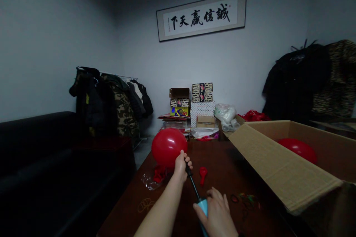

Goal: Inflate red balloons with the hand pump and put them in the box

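Note:
An inflated red balloon (168, 147) stands above the table, its neck end hidden behind my left hand (182, 164). The fingers of that hand are wrapped round the balloon's neck and the black nozzle end of a hand pump. The pump (203, 207) has a dark rod and a light blue body, and slants down toward me. My right hand (218, 209) is closed around the blue body. An uninflated red balloon (203, 174) lies on the table just right of the rod.
On the brown table (222, 155) lie rubber bands (145, 205), clear plastic (150, 182) and coloured bands (247, 200). An open cardboard box (283, 170) at the right holds a red balloon (299, 149). Stacked boxes (202, 113) stand behind; a black sofa (39, 155) is left.

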Available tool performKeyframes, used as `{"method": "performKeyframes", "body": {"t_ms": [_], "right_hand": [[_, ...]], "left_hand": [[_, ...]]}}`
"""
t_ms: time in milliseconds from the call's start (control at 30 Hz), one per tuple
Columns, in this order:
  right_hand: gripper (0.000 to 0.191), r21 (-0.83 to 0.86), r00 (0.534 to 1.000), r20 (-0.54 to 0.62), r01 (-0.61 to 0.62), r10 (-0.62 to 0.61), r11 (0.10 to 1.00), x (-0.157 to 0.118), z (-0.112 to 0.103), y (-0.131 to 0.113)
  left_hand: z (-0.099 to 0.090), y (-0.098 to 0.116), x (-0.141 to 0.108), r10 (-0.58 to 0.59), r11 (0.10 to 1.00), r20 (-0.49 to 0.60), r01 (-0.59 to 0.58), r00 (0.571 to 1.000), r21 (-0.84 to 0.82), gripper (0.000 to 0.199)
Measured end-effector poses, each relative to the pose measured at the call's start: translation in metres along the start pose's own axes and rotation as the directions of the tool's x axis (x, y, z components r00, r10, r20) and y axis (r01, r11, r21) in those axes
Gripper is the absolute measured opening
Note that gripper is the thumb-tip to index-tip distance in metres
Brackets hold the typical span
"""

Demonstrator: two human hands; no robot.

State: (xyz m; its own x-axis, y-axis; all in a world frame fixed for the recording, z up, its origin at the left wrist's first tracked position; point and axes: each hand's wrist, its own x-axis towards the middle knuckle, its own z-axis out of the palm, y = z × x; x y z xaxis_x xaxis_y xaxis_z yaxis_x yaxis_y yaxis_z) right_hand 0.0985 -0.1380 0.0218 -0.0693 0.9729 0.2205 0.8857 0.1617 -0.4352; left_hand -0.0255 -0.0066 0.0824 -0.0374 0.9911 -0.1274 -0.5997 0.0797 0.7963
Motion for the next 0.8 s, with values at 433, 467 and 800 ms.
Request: {"method": "performKeyframes", "body": {"t_ms": [433,467,800], "right_hand": [[0.055,-0.060,1.000,-0.017,-0.024,0.023,0.998,0.026,-0.012,-0.012],[0.054,-0.048,0.999,-0.014,-0.034,0.033,0.998,0.024,-0.011,-0.011],[0.050,-0.035,0.998,-0.062,0.002,-0.004,0.999,-0.016,0.017,0.011]], "left_hand": [[0.011,-0.032,-0.014,-0.074,0.993,0.054,0.068,0.996,0.096,0.047],[0.012,-0.031,-0.013,-0.074,0.993,0.058,0.067,0.996,0.101,0.047],[0.015,0.000,0.006,0.005,0.998,0.081,-0.010,0.997,0.066,0.043]]}}
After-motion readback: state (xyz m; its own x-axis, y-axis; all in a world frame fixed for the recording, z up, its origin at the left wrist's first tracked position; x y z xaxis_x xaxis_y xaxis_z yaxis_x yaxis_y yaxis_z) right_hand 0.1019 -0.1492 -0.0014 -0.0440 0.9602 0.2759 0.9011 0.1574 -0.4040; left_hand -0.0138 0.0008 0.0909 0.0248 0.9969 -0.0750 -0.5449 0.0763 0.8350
